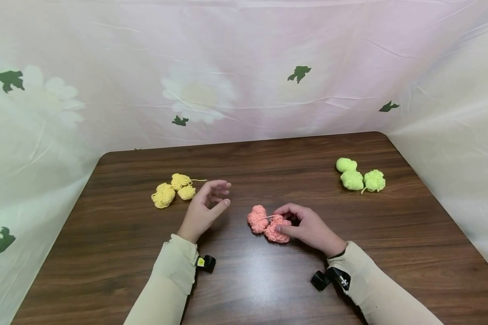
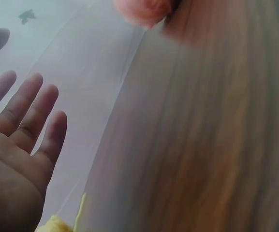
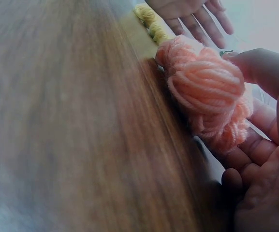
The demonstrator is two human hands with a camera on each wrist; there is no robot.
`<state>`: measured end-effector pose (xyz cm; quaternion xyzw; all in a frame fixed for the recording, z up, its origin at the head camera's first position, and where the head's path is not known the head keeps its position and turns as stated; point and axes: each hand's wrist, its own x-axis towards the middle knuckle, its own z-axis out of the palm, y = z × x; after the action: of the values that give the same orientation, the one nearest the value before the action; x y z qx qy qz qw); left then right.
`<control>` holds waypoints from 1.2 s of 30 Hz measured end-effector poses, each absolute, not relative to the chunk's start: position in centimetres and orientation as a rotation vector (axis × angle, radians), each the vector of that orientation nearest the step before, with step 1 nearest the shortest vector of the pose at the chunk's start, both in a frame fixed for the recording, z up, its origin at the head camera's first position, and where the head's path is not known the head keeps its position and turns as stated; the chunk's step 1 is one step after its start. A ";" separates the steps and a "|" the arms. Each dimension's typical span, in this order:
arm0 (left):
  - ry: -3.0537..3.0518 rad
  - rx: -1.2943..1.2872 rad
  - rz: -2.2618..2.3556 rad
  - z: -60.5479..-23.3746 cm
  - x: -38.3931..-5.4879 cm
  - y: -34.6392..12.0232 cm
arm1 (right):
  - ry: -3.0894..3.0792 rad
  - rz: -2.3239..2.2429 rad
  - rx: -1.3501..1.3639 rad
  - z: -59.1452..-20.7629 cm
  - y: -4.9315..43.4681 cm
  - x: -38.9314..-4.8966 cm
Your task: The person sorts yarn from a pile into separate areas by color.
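Coral-pink yarn balls (image 1: 258, 219) lie together near the middle of the table, a loose strand stretched across them. My right hand (image 1: 309, 228) holds the right-hand pink yarn ball (image 1: 277, 230) between thumb and fingers; the right wrist view shows this pink yarn ball (image 3: 207, 87) up close, with fingers curved around its far side. To the left, my left hand (image 1: 205, 210) is held above the table with loosely bent fingers and nothing in it. In the left wrist view, the left hand (image 2: 18, 140) has its fingers spread. Yellow yarn balls (image 1: 163, 196) lie just left of it.
Light-green yarn balls (image 1: 352, 179) sit together at the table's back right. The dark wooden table (image 1: 252, 289) is bordered at the back and sides by a pale flowered curtain (image 1: 244, 54). A loose yellow strand reaches toward my left hand.
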<state>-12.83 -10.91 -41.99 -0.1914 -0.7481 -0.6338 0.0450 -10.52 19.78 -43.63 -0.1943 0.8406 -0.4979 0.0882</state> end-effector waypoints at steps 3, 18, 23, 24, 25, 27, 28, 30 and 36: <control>-2.282 -0.595 -2.012 -42.1 -12.7 -10.2 | 2.500 -1.485 -0.579 -43.6 19.8 -10.6; -2.495 -0.703 -2.114 -42.8 -11.9 -7.7 | 2.476 -1.490 -0.570 -43.6 19.7 -10.6; -2.571 -0.760 -2.029 -43.2 -11.7 -7.1 | 2.482 -1.486 -0.619 -43.6 19.7 -10.7; -2.576 -0.764 -2.017 -43.2 -11.7 -7.0 | 2.483 -1.481 -0.632 -43.6 19.7 -10.7; -2.587 -0.760 -2.007 -42.9 -11.5 -6.8 | 2.486 -1.473 -0.650 -43.6 19.8 -10.7; -2.598 -0.761 -1.995 -42.9 -11.4 -6.8 | 2.479 -1.461 -0.695 -43.5 19.8 -10.8; -2.605 -0.765 -1.988 -43.0 -11.5 -6.7 | 2.480 -1.449 -0.720 -43.4 19.9 -10.8; -2.636 -0.777 -1.955 -43.1 -11.5 -6.7 | 2.465 -1.434 -0.744 -43.2 20.0 -10.7; -2.751 -0.821 -1.797 -43.6 -11.7 -6.8 | 2.465 -1.373 -0.771 -43.1 20.2 -10.7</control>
<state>-11.73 -6.84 -43.63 -0.2407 -0.8062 -0.5265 -0.1225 -10.72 20.17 -43.10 -0.2621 0.8378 -0.4665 0.1080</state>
